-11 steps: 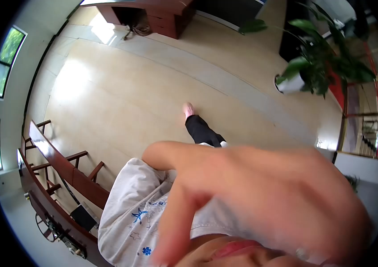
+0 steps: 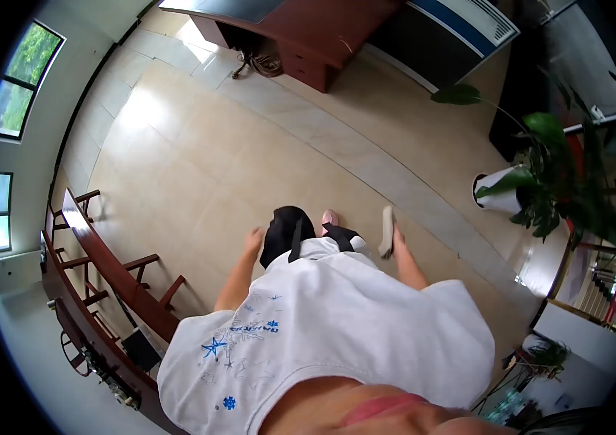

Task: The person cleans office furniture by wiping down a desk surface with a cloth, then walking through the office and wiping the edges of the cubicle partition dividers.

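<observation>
Head view shows both our hands low beside the white shirt (image 2: 373, 312), whereas a moment ago a blurred bare arm spread across the lower right. Our right hand (image 2: 398, 236) has its fingers against a beige, elongated object (image 2: 386, 232), apparently gripping it; that object has since come into view, standing along the left of those fingers. Our left hand (image 2: 256, 238) is just beside the black trousers (image 2: 283, 230); we cannot tell how its fingers are set. Between both hands' fingers shows a pink shoe (image 2: 330, 220). Well right of our right fingers, the white plant pot (image 2: 500, 190) appears lower than before.
</observation>
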A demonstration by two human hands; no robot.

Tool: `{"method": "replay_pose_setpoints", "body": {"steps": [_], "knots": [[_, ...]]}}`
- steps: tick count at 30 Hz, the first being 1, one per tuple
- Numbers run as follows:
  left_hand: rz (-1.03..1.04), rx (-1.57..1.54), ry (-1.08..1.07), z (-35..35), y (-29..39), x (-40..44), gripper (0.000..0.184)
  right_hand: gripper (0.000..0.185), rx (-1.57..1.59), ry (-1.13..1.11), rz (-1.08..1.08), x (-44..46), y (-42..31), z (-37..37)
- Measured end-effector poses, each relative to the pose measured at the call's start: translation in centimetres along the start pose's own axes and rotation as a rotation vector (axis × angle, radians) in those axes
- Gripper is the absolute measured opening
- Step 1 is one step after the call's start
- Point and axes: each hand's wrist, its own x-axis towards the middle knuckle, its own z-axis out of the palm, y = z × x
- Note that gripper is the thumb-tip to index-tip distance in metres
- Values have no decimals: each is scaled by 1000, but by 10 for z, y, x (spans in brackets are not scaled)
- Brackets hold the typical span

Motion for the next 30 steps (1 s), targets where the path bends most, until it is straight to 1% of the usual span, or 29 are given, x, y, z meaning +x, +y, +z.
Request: {"method": "replay_pose_setpoints", "body": {"steps": [1,2,3,4,5,6,8,9,10,11,13,14,15,16,17,19,20,21,22,25,27,28,30], "knots": [[-185,-76,92,-43,-22,1,58,91,-15,-36,-22,9,-50,32],[-356,-163,148,-80,-36,-11,57,90,-64,-26,-105,22,-87,53],[-482,-237,185,-110,-42,-20,56,89,-106,-22,-193,33,-128,80],[-575,-301,206,-133,-36,-26,55,88,-131,-7,-231,37,-177,116],[-660,-359,223,-150,-36,-28,53,87,-161,18,-254,41,-213,143],[-724,-407,241,-168,-35,-26,52,85,-148,-5,-247,47,-241,165],[-778,-487,243,-199,-21,0,50,80,-104,-61,-259,48,-305,219],[-782,-524,239,-213,-8,16,49,78,-36,-25,-237,38,-319,246],[-748,-584,224,-225,14,42,48,77,30,1,-230,28,-340,274],[-703,-646,197,-232,38,71,46,79,24,55,-287,60,-349,300],[-533,-742,113,-238,87,155,44,82,114,122,-209,51,-379,354],[-459,-741,74,-237,115,205,43,83,172,150,-177,49,-397,384],[-394,-610,68,-230,161,259,39,85,129,171,-218,55,-410,405],[-332,-527,52,-223,216,303,36,87,121,133,-185,66,-424,422],[-221,-446,6,-220,282,327,33,88,117,148,-200,72,-437,438],[13,-318,-162,-221,386,389,31,89,60,205,-223,84,-459,464],[135,-182,-168,-222,444,402,35,89,15,238,-243,90,-476,474],[315,-119,-186,-224,485,431,37,92,-46,321,-237,97,-491,483],[488,-55,-203,-231,513,453,38,93,-79,358,-263,89,-512,494],[705,-41,-190,-266,592,481,39,93,-29,407,-282,108,-560,520],[603,-84,-163,-296,600,506,36,91,-4,432,-329,125,-588,550],[552,-107,-143,-315,596,514,35,89,-67,548,-296,142,-602,573],[246,-245,-67,-349,559,532,30,85,-201,773,-224,175,-631,622]]}}
